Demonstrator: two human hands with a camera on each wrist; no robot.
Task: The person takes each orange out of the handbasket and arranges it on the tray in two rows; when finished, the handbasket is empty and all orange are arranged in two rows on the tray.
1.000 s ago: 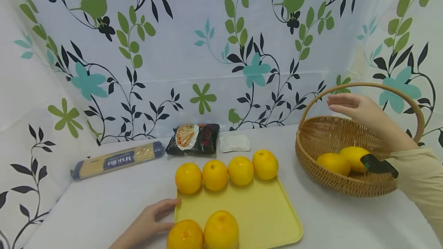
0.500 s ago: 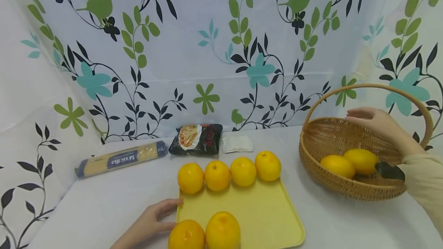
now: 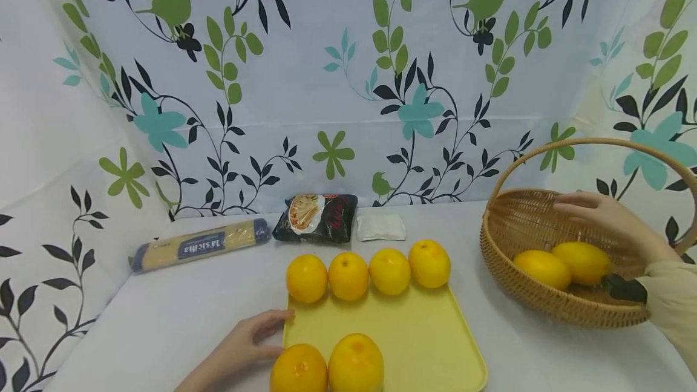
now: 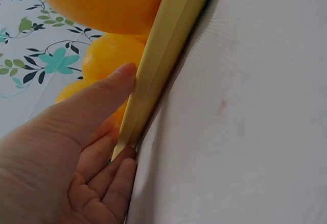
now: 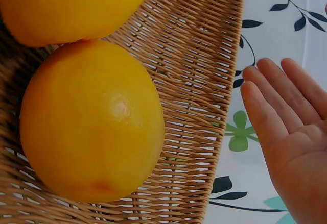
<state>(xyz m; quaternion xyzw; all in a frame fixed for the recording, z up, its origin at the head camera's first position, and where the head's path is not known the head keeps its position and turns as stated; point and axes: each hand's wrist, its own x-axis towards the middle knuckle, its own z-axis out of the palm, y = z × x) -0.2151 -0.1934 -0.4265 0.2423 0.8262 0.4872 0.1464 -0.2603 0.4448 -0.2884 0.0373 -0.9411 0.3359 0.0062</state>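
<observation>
At the left edge of a yellow tray (image 3: 403,331), my left hand (image 3: 247,343) rests thumb and fingertips against the rim (image 4: 148,76), spread apart along it. Several oranges (image 3: 348,276) line the tray's far side. Two larger orange-yellow fruits (image 3: 356,363) sit at its near left, one close to my left thumb. My right hand (image 3: 612,216) is over the wicker basket (image 3: 509,283), under its arched handle, fingers extended and holding nothing. Two yellow fruits (image 3: 582,262) lie in the basket below it. In the right wrist view, the nearer fruit (image 5: 92,122) is apart from that hand (image 5: 294,117).
A long pasta packet (image 3: 201,245) lies at the back left. Behind the tray are a black food bag (image 3: 317,218) and a small white packet (image 3: 381,227). A leaf-patterned cloth (image 3: 337,95) hangs behind the white table (image 3: 179,319).
My right hand has lowered from near the basket handle toward the basket's inside, moving slightly right. The head view has shifted a little. My left hand stays at the tray edge.
</observation>
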